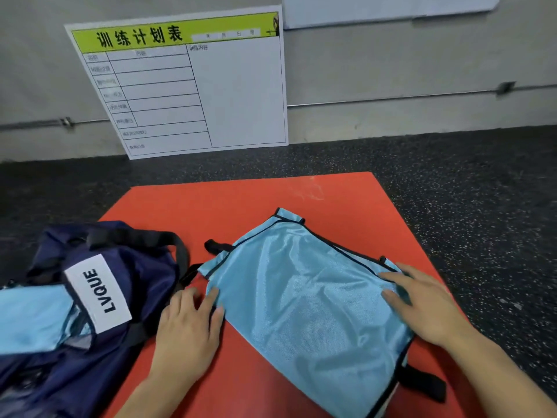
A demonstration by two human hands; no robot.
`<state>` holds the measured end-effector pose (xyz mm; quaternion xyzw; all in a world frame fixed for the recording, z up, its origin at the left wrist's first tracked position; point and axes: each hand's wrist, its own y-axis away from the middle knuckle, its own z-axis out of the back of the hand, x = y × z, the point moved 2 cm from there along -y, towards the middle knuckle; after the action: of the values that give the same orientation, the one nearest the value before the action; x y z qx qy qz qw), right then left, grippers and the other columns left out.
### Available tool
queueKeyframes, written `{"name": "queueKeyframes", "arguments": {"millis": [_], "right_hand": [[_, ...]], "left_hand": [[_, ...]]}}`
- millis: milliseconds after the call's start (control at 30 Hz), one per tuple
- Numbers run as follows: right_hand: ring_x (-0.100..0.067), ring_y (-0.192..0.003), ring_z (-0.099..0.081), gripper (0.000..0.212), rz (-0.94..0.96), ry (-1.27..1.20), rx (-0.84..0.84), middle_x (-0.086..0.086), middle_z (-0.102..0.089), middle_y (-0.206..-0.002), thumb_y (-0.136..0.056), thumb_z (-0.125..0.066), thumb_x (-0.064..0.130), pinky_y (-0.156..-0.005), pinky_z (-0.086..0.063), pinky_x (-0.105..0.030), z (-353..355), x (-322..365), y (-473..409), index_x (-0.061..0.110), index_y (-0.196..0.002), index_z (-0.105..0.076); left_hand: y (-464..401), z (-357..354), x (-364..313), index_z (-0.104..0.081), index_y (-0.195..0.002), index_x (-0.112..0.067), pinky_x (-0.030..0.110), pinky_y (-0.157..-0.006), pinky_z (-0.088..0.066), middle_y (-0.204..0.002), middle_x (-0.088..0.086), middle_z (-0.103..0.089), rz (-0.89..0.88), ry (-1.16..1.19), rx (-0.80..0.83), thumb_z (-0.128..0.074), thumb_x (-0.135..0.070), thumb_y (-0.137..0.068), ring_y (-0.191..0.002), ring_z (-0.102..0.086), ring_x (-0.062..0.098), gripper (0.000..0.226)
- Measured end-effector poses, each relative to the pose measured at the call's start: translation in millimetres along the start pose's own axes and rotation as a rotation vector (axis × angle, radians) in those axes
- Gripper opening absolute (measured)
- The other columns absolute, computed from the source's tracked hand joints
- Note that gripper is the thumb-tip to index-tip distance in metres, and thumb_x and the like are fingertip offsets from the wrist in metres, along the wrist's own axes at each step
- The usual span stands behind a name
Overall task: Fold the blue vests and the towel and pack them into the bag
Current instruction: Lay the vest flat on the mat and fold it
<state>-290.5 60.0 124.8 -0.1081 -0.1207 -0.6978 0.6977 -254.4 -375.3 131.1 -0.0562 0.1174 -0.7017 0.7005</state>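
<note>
Here, the left hand (188, 322) and right hand (422, 306) lie flat, fingers straight and slightly spread, on opposite edges of the light-blue mesh vest (304, 300) on the orange mat (241, 206), apparently smoothing it for folding beside the navy bag (99, 267).

Dark speckled floor (452, 182), red mat (247, 200) on it, navy bag (135, 276) overlapping mat's left edge

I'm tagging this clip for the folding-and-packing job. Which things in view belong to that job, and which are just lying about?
Part of the job:
- blue vest on the mat, under both hands
- left hand, right hand, fingers flat on it
- navy bag
- blue fabric in the bag's mouth

Lying about:
- red mat
- schedule board leaning on the wall
</note>
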Motion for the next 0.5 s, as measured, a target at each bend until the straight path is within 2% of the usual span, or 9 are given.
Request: {"name": "queueKeyframes", "arguments": {"millis": [67, 133, 233, 300, 367, 500], "right_hand": [[-0.02, -0.144, -0.042, 0.072, 0.005, -0.012, -0.018, 0.002, -0.044, -0.157, -0.082, -0.024, 0.076, -0.121, -0.03, -0.043, 1, -5, 3, 0.047, -0.14, -0.054], [-0.018, -0.145, -0.041, 0.073, 0.013, -0.017, -0.017, 0.003, -0.044, -0.157, -0.081, -0.022, 0.078, -0.12, -0.031, -0.043, 0, -7, 4, 0.049, -0.142, -0.05], [-0.017, -0.149, -0.034, 0.061, 0.102, -0.075, 0.018, 0.003, -0.036, -0.162, -0.088, -0.037, 0.074, -0.122, -0.028, -0.041, 0, -3, 9, 0.06, -0.147, -0.035], [-0.012, -0.153, -0.023, 0.053, 0.199, -0.123, 0.063, 0.008, -0.023, -0.166, -0.096, -0.05, 0.063, -0.124, -0.023, -0.04, -1, -2, 12, 0.066, -0.145, -0.033], [-0.009, -0.154, -0.018, 0.045, 0.231, -0.118, 0.079, 0.012, -0.019, -0.165, -0.098, -0.051, 0.058, -0.126, -0.02, -0.041, -1, -3, 15, 0.066, -0.141, -0.041], [-0.006, -0.145, -0.033, 0.05, 0.174, 0.103, 0.035, 0.019, -0.038, -0.155, -0.097, -0.035, 0.062, -0.118, -0.025, -0.032, 15, 5, 25, 0.05, -0.144, -0.049]], "left_hand": [[-3, -5, -1, -0.066, -0.131, -0.017, 0.048, -0.085, -0.05, -0.118, 0.007, -0.06, 0.028, -0.001, 0.055, -0.03, -0.052, -0.096, -0.113, -0.055, 0.032, 0.062], [-8, -8, 0, -0.063, -0.135, -0.016, 0.049, -0.096, -0.048, -0.131, 0.005, -0.062, 0.065, 0.018, 0.091, -0.022, -0.056, -0.095, -0.127, -0.052, 0.031, 0.069], [-20, -9, 2, -0.056, -0.143, -0.015, 0.048, -0.109, -0.038, -0.146, 0.003, -0.055, 0.087, 0.038, 0.096, -0.011, -0.061, -0.092, -0.141, -0.041, 0.027, 0.082], [-36, -9, 1, -0.053, -0.145, -0.016, 0.046, -0.113, -0.034, -0.15, 0.001, -0.051, 0.075, 0.042, 0.101, -0.008, -0.062, -0.09, -0.145, -0.036, 0.023, 0.085], [-58, -10, -1, -0.049, -0.148, -0.017, 0.046, -0.115, -0.031, -0.153, 0.0, -0.047, 0.062, 0.041, 0.128, -0.011, -0.061, -0.094, -0.147, -0.032, 0.021, 0.079], [-110, -18, -5, -0.041, -0.153, -0.02, 0.05, -0.115, -0.029, -0.158, -0.002, -0.04, 0.072, 0.044, 0.19, -0.028, -0.05, -0.105, -0.147, -0.028, 0.023, 0.058]]}}
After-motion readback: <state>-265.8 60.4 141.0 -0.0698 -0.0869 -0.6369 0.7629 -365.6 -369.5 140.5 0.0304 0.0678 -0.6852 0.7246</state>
